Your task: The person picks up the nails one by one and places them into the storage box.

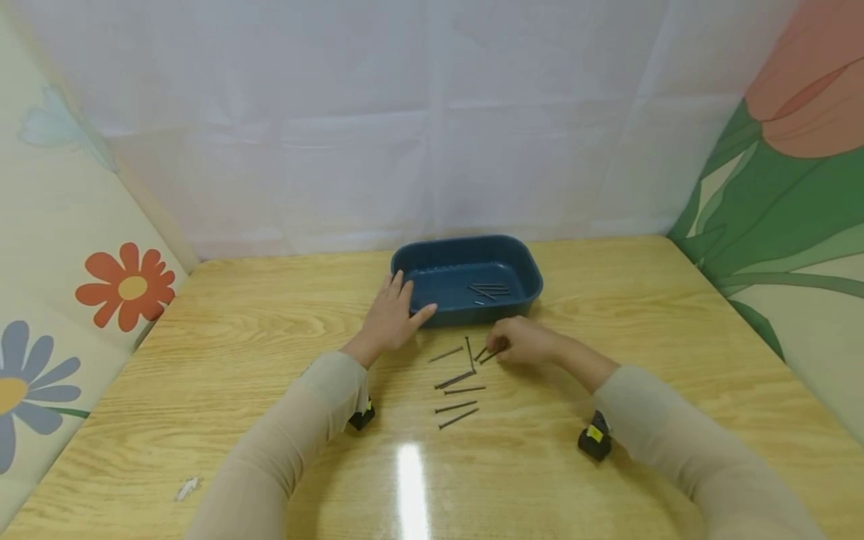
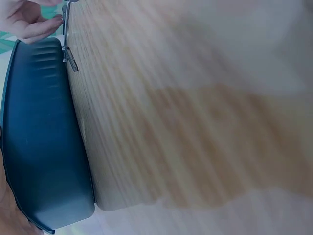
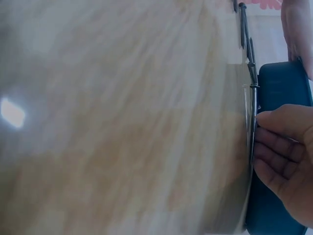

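A dark blue plastic bin (image 1: pixel 466 315) stands toward the back of the table, with several nails (image 1: pixel 491 289) lying on its floor. My left hand (image 1: pixel 391 315) rests on the bin's left front corner, fingers extended over the rim and thumb along the front. Just in front of the bin, my right hand (image 1: pixel 523 341) has its fingertips down at the table, pinching a dark nail (image 3: pixel 254 112). Thumb and curled fingers meet the nail's side in the right wrist view. Several more loose nails (image 1: pixel 459 391) lie between my forearms, pointing different ways.
The wooden table (image 1: pixel 270 315) meets a white cloth backdrop (image 1: pixel 358 150) behind the bin. Flower-printed panels (image 1: pixel 796 225) flank both sides. A small white mark (image 1: pixel 187 489) shows at the table's lower left. Black wrist cameras (image 1: pixel 595 442) hang under both sleeves.
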A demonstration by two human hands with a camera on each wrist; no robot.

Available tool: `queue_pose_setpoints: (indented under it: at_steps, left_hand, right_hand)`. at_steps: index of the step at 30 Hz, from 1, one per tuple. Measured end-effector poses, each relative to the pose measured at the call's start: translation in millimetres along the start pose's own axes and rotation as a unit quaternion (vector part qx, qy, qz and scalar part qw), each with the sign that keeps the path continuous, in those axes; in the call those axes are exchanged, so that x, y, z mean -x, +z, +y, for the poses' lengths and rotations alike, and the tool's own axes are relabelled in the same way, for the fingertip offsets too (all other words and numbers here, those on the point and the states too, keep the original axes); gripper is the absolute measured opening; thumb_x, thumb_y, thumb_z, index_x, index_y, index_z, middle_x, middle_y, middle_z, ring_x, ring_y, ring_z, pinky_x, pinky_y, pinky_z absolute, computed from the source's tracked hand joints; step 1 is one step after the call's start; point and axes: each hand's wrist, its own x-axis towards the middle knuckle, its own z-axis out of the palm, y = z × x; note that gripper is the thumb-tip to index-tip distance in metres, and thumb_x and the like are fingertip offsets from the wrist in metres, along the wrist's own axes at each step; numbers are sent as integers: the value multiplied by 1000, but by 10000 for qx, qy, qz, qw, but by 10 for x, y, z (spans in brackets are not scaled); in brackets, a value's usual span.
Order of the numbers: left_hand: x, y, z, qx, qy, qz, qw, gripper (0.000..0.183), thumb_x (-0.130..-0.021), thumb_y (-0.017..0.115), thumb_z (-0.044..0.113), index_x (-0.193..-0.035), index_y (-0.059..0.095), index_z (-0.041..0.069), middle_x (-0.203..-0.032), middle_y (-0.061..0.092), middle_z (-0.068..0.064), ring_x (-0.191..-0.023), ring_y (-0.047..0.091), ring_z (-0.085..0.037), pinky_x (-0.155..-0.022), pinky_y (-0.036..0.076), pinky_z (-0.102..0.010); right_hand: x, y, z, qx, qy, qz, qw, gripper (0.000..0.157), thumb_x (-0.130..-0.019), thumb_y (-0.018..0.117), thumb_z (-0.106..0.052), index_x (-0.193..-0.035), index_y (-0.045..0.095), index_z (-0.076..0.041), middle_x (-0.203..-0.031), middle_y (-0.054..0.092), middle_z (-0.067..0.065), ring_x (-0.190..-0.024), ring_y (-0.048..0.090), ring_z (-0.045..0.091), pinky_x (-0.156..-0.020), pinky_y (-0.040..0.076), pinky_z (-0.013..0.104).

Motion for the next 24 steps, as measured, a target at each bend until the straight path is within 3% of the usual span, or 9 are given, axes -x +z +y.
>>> queue_pose_setpoints:
  at_steps: [10,19,24]
  left_hand:
    - [-6,16,-14,1,38,44,10000,75,-87,29,55,-134,23,-3,-140,7,-21,-128,-1,-32,-103,6,-40]
    - [-9,12,-4,-7,27,-7,10000,75,-87,29,55,-135,22,-3,-141,5,-21,-128,-1,-32,-103,5,-40]
    - [-8,18,-11,8,1,28,10000,75,-87,29,55,-134,23,-3,-140,6,-21,-128,-1,-32,-103,6,-40]
  right_hand:
    - [-80,26,-42,746,-178,-217,9968,10,-66,61,0,-68,58,-9,-67,47,-7,-63,44,8,-58,39,23]
    - [-50,10,-59,399,-54,-92,9991,13,-65,61,1,-66,54,-10,-64,46,-7,-61,43,8,-55,38,22]
    - [-24,-35,-46,-321,203,92,9992,8,-72,60,0,-73,57,-7,-68,53,-5,-64,48,8,-57,42,23]
